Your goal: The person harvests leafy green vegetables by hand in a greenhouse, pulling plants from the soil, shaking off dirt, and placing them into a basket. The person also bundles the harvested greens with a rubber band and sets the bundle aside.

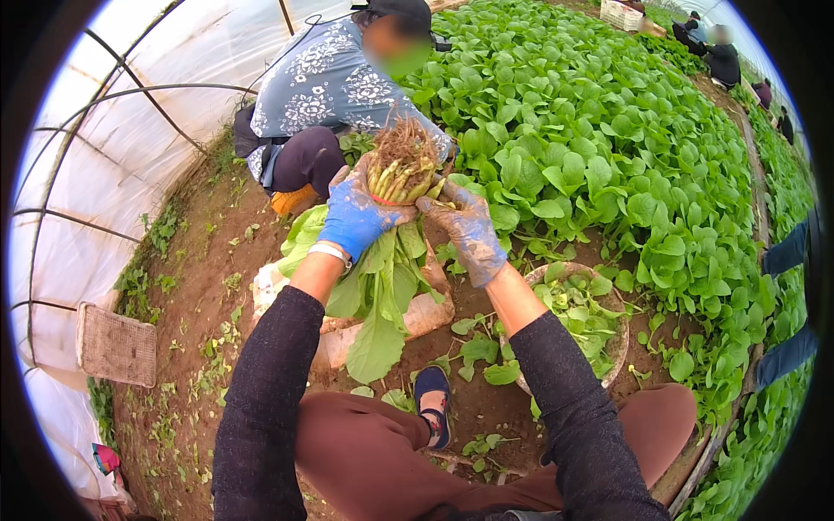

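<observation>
My left hand (361,211), in a blue glove smeared with soil, grips a bunch of leafy greens (374,338) upside down. The tangled brown roots (405,146) point up and the leaves hang below. A red band (389,201) runs around the pale stems. At the bunch's right side, my right hand (466,225), in a muddier glove, pinches a stem (436,189) between thumb and fingers; whether it also holds the band cannot be seen. Beneath the bunch, partly hidden by its leaves, is a dirty pale crate (423,316).
A round tub (616,345) of loose leaves stands by my right forearm. A co-worker (326,91) crouches ahead at the bed of greens (573,130). A plastic crate (117,345) lies left, near the film wall (71,254). Other people (720,62) are farther off; jean-clad legs (785,352) show at right.
</observation>
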A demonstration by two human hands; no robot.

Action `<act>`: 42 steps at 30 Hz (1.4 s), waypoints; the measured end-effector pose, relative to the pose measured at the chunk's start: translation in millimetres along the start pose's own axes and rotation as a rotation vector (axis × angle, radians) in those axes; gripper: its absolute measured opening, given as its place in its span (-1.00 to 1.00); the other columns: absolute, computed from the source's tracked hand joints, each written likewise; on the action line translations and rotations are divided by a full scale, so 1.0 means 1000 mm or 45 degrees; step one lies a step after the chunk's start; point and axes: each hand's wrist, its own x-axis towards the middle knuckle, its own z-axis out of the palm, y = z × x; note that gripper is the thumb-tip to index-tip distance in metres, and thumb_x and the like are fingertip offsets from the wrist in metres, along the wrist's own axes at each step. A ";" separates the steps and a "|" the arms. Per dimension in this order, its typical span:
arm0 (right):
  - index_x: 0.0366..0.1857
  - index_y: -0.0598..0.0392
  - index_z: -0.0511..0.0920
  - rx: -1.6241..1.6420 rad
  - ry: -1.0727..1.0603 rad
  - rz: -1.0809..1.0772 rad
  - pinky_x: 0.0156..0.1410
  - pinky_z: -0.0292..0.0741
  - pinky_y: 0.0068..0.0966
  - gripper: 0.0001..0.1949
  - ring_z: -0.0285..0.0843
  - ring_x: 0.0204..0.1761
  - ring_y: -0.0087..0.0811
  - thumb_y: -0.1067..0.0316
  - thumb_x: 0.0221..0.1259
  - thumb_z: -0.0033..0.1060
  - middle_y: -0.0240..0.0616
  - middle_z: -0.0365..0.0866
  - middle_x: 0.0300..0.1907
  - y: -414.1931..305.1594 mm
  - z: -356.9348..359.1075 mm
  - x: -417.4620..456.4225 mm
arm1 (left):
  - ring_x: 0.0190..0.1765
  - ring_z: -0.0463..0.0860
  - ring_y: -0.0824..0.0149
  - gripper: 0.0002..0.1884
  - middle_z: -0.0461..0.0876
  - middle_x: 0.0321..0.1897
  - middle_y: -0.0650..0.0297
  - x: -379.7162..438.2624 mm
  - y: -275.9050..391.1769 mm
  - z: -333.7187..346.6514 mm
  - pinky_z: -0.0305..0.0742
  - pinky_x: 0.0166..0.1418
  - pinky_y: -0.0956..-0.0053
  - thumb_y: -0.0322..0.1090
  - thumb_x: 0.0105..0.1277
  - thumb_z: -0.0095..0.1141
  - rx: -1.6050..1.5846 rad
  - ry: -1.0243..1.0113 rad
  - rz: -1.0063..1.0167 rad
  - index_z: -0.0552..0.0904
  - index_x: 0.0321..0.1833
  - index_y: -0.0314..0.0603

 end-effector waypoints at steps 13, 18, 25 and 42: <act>0.03 0.33 0.51 0.180 0.395 -0.199 0.03 0.59 -0.44 -0.67 0.68 -0.11 -0.28 0.27 0.36 0.12 -0.06 0.68 -0.14 -0.104 -0.109 -0.077 | 0.03 0.65 -0.03 -0.34 0.53 0.06 -0.26 -0.065 -0.004 0.022 0.62 0.13 0.18 -0.48 0.21 0.17 -1.382 0.140 -0.475 0.13 0.30 -0.48; 0.09 0.26 0.49 -0.002 0.724 0.130 0.06 0.58 -0.37 -0.62 0.64 -0.02 -0.20 0.21 0.35 0.13 -0.02 0.63 0.00 -0.051 -0.255 -0.145 | 0.07 0.59 -0.18 -0.29 0.47 0.10 -0.31 -0.061 0.019 0.050 0.54 0.20 0.00 -0.31 0.32 0.13 -1.210 -0.067 -0.213 0.04 0.39 -0.39; 0.15 0.42 0.41 -0.381 0.396 0.661 0.17 0.50 -0.30 -0.11 0.62 0.03 -0.17 -0.45 0.29 -0.28 0.04 0.57 0.10 -0.039 -0.195 -0.155 | 0.34 0.33 0.00 -0.27 0.38 0.24 0.05 -0.049 0.071 0.089 -0.01 0.52 -0.02 -0.09 0.03 0.32 -0.586 -0.038 0.232 0.36 0.27 -0.15; 0.05 0.15 0.52 0.362 0.407 0.251 -0.07 0.66 -0.45 -0.56 0.68 -0.17 -0.40 0.04 0.26 0.25 -0.19 0.66 -0.09 -0.125 -0.141 -0.121 | 0.19 0.51 0.10 -0.44 0.52 0.15 0.14 -0.072 0.128 0.108 0.28 0.36 0.17 -0.35 0.02 0.32 -0.174 -0.334 0.285 0.48 0.15 -0.14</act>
